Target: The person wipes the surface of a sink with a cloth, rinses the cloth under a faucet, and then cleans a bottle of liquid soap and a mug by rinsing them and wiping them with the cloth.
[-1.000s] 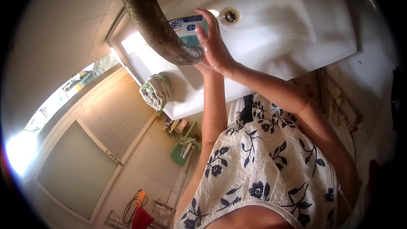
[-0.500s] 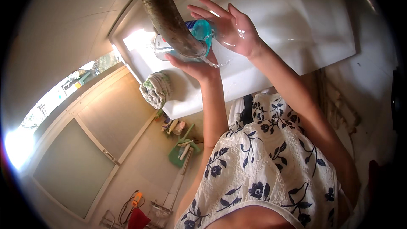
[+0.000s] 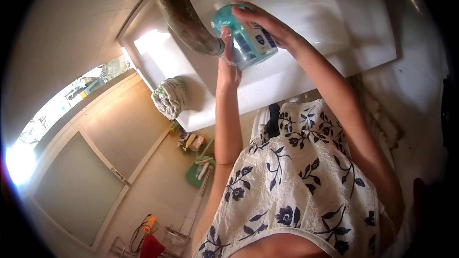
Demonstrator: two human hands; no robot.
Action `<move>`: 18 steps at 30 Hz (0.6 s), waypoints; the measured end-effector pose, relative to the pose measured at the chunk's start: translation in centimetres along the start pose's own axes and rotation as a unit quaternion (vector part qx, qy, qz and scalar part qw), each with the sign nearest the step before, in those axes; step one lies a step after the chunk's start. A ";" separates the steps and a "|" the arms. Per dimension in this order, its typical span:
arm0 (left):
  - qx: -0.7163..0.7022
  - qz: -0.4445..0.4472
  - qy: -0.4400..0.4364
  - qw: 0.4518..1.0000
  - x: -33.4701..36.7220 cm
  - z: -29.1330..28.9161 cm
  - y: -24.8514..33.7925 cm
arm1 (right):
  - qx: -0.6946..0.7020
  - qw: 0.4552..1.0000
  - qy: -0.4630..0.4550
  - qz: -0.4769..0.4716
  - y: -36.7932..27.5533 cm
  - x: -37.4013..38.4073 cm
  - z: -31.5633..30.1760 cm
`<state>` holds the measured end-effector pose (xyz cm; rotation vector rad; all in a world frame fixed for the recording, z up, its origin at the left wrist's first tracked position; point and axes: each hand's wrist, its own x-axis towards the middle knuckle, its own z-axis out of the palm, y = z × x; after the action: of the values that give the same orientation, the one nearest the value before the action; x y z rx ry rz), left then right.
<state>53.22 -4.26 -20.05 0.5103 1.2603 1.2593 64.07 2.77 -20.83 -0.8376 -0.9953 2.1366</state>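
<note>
Hands first: right hand is wrapped over the top of a clear teal bottle, while left hand props it from below, fingers curled. Bottle's tipped sideways over the white sink, right by the curved spout, probably so drips land inside. Rolled cloth sits on the sink's edge.
</note>
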 end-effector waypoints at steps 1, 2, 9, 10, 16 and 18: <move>0.038 -0.017 -0.002 0.999 0.6 -0.2 0.2 | 0.033 0.998 0.006 0.044 -0.5 -0.2 -0.1; 0.106 -0.004 -0.021 0.994 0.6 -0.4 0.3 | 0.065 0.994 0.012 0.088 -0.8 -0.3 -0.2; 0.303 0.170 0.142 0.927 -1.3 -0.7 -0.1 | 0.386 0.917 0.025 0.102 1.3 0.6 -0.1; 0.254 0.116 0.123 0.952 -1.9 -0.6 0.5 | 0.393 0.916 0.023 0.074 1.1 0.6 0.0; 0.182 0.354 -0.005 0.917 -0.4 1.8 1.1 | 0.377 0.920 0.098 0.039 0.1 -0.5 1.9; 0.142 0.328 -0.034 0.933 -0.2 1.8 1.4 | 0.302 0.940 0.158 -0.024 0.2 -0.6 2.5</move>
<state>54.28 -3.38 -18.22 1.2508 1.2626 1.5895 62.51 1.17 -19.51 -0.7903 -0.1656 2.0048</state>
